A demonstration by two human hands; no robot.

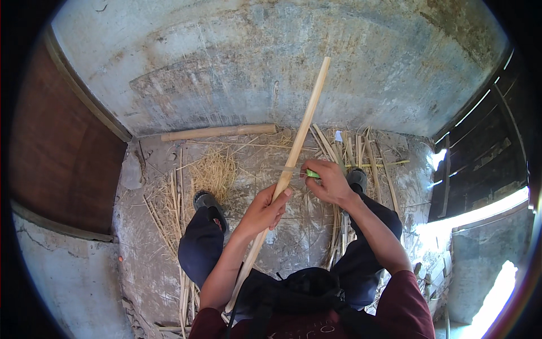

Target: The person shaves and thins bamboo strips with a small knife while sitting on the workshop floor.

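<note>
A long pale bamboo strip slants across the middle, its far end raised toward the wall and its near end beside my lap. My left hand is closed around it below its midpoint, thumb along the upper side. In my right hand is a knife with a bright green handle. Its thin blade points left and lies across the strip just above my left hand. Whether the edge has bitten into the bamboo I cannot tell.
Shavings are heaped beside my left shoe. Split strips lie around my right shoe, others at left. A bamboo pole rests along the stained wall. A brown panel stands left; dark slats stand right.
</note>
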